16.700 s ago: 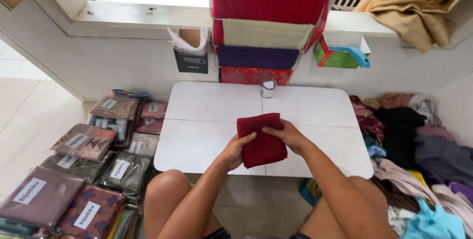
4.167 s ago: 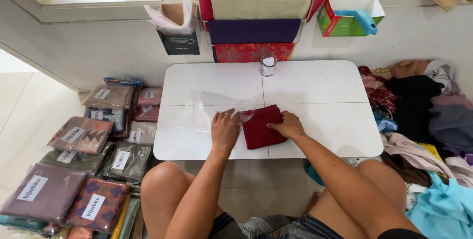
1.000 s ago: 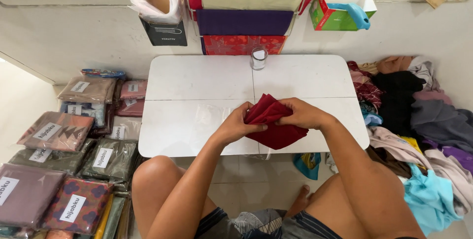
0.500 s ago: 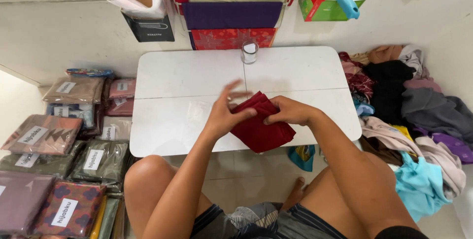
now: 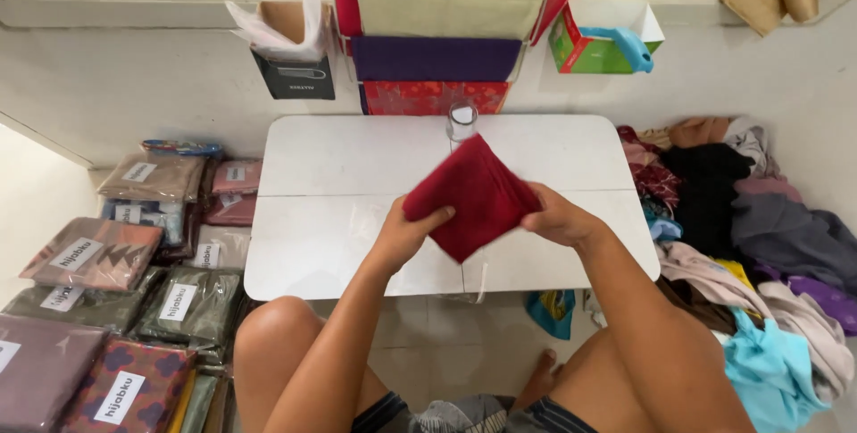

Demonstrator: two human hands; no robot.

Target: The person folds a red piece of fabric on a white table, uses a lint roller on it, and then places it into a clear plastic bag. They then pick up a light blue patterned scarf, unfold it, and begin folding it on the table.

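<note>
A folded dark red cloth (image 5: 471,194) is lifted above the low white table (image 5: 312,174), held as a diamond shape. My left hand (image 5: 403,233) pinches its left corner and my right hand (image 5: 552,217) grips its right corner. A thin clear plastic sleeve (image 5: 379,219) lies flat on the table beneath the cloth, partly hidden by my hands. A small clear glass (image 5: 461,120) stands at the table's far edge, just behind the cloth's top corner.
Several bagged, labelled fabrics (image 5: 98,254) are stacked on the floor to the left. A pile of loose clothes (image 5: 759,245) lies to the right. Fabric storage boxes (image 5: 437,40), a green tissue box (image 5: 598,45) and a small dark holder (image 5: 293,76) stand against the wall.
The red cloth has risen off the table and turned into a diamond between both hands. Earlier it lay flat beside the plastic sleeve.
</note>
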